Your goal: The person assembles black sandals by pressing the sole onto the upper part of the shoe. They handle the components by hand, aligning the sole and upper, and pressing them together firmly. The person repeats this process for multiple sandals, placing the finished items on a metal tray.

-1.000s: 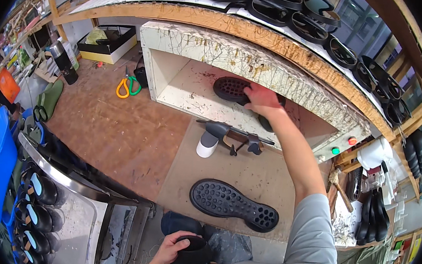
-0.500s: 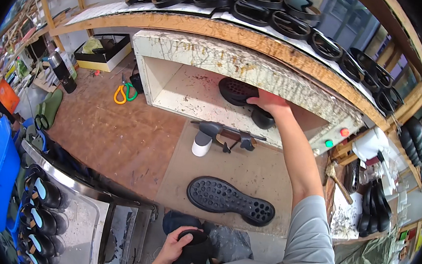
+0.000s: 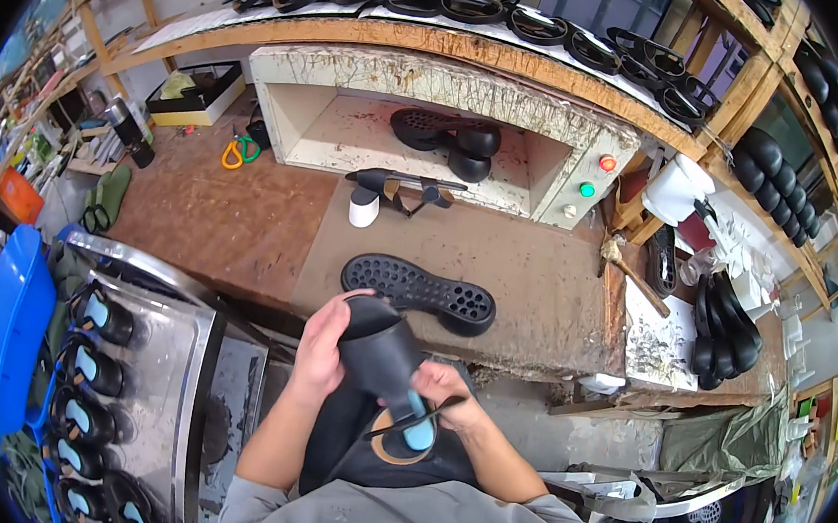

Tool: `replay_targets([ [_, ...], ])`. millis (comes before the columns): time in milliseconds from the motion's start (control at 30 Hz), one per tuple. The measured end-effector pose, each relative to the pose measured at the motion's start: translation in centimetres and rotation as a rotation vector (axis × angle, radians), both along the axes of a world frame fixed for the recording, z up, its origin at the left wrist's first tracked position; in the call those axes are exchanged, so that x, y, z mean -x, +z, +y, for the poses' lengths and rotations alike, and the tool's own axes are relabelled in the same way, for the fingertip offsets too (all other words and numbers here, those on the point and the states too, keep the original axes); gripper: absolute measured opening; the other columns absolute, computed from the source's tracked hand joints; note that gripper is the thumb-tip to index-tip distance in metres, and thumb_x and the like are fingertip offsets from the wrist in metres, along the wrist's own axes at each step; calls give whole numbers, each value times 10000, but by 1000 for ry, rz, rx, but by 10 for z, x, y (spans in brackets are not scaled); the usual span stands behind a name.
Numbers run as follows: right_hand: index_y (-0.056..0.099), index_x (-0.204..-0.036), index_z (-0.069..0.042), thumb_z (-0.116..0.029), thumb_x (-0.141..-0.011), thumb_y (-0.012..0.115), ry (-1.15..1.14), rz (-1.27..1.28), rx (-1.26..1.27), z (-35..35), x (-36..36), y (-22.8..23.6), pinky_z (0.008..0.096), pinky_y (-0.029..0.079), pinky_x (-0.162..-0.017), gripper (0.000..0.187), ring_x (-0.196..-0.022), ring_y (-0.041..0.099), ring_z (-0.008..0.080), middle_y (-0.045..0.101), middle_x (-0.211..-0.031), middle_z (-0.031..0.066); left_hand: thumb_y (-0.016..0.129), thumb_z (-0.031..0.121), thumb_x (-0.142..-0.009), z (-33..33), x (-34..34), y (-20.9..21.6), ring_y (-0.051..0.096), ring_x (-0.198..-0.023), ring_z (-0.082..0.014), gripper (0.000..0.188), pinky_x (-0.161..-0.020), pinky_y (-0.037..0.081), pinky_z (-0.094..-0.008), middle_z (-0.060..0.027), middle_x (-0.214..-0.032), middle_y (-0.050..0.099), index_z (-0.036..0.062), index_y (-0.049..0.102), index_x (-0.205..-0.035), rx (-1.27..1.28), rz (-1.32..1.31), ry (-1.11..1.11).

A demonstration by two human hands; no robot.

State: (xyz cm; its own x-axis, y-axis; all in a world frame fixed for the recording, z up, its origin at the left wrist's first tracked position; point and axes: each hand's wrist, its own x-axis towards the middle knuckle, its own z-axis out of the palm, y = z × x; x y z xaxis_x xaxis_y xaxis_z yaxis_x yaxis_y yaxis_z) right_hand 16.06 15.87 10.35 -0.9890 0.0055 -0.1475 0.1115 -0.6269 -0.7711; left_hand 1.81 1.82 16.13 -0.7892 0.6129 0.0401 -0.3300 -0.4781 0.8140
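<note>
Black and smooth, the shoe (image 3: 371,349) is held between both hands at the near side of the counter (image 3: 213,229), over the person's lap. The left hand (image 3: 321,351) is clamped on its wide upper end, thumb and fingers along the edge; the right hand (image 3: 442,391) is clamped on it lower down, at four o'clock, beside a thin dark strap (image 3: 441,406) and a light-blue pad (image 3: 415,421).

Taking the shoe as the clock's centre, a black outsole (image 3: 416,291) with round hollows lies on the counter just beyond, between twelve and one. Farther off towards twelve lies a strapped sandal with a white heel (image 3: 364,209), in front of a scuffed white box (image 3: 356,70) whose open front shows two dark soles (image 3: 471,155), one partly over the other. Its red button (image 3: 607,162) and green button (image 3: 587,190) sit at two.

Scissors (image 3: 233,154) with orange and green handles lie near eleven. A hammer (image 3: 637,278) rests at two, and black soles (image 3: 725,333) are bunched farther out, nearer three. At nine, black shoes with light-blue pads (image 3: 105,319) line a metal tray (image 3: 173,340), with a blue bin (image 3: 9,335) beyond.
</note>
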Motion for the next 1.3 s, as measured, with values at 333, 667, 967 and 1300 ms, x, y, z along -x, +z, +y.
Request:
replay_targets([
  [333, 575, -1083, 0, -333, -844, 679, -344, 82, 75, 63, -49, 13, 367, 599, -602, 423, -719, 691, 283, 656, -907, 144, 600, 511, -840, 19, 68, -89, 323, -1293, -399, 696, -1096, 215, -486, -286, -1323, 420, -91, 552, -1185, 1326, 935, 641],
  [667, 545, -1164, 55, -266, -842, 654, -205, 99, 249, 68, -51, 40, 436, 594, -654, 468, -814, 680, 321, 631, -1062, 205, 639, 120, -860, 46, 67, -87, 569, -1020, -190, 351, -931, 410, -282, -99, -1089, 612, -40, 527, -1152, 253, 341, 455],
  [967, 570, -1142, 35, 36, -885, 512, -179, -362, -47, 21, -79, 2, 295, 525, -766, 263, -874, 640, 164, 659, -1016, 107, 608, -18, -837, 15, -7, -39, 571, -924, -98, 361, -848, 452, -241, -44, -1042, 607, 10, 554, -1193, 270, 339, 237],
  [1300, 557, -1147, 24, 46, -928, 465, -133, -369, -340, -2, -52, -39, 221, 481, -793, 238, -904, 608, 88, 659, -1007, 52, 687, 89, -811, -4, -15, -113, 505, -1167, -174, 598, -1007, 379, -310, -106, -1257, 534, 4, 403, -1331, 24, -125, -104],
])
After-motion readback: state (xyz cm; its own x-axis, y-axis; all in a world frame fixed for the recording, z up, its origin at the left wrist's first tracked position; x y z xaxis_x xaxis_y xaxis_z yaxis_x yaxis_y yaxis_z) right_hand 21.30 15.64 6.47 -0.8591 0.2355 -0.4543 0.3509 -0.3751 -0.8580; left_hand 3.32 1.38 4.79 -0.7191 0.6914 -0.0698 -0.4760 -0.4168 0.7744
